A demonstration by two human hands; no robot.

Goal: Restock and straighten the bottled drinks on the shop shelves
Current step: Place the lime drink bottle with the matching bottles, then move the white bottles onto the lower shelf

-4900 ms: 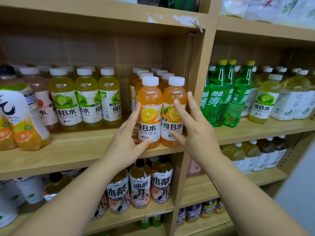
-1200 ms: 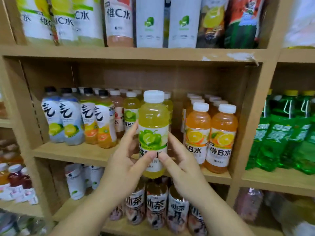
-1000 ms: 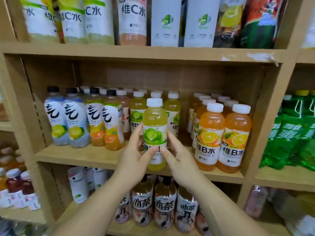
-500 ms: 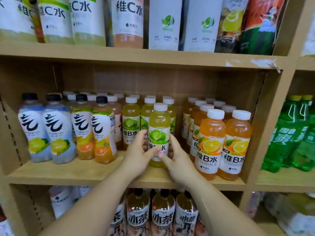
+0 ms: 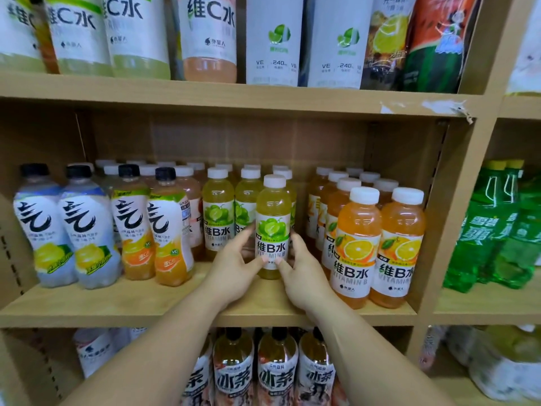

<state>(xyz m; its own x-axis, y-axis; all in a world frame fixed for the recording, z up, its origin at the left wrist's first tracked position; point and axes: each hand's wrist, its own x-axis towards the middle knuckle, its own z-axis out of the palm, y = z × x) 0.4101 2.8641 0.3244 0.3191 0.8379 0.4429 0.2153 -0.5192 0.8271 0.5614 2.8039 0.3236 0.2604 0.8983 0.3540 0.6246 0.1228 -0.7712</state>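
A yellow-green lime drink bottle [image 5: 273,218] with a white cap stands upright on the middle wooden shelf [image 5: 146,303], in front of a row of matching lime bottles [image 5: 218,212]. My left hand [image 5: 234,268] grips its lower left side with thumb and fingers. My right hand [image 5: 301,271] grips its lower right side. The label faces me. Two orange drink bottles [image 5: 355,244] stand at the shelf front to the right.
Black-capped bottles [image 5: 85,227] fill the shelf's left part. Large bottles [image 5: 205,36] line the shelf above. Dark tea bottles [image 5: 276,373] stand on the shelf below my arms. Green bottles [image 5: 494,227] sit beyond the right divider [image 5: 448,218].
Both hands carried the lime bottle from in front of the shelf down and back onto the middle shelf, where it now stands before its row. Earlier, the hands touched the orange bottles.
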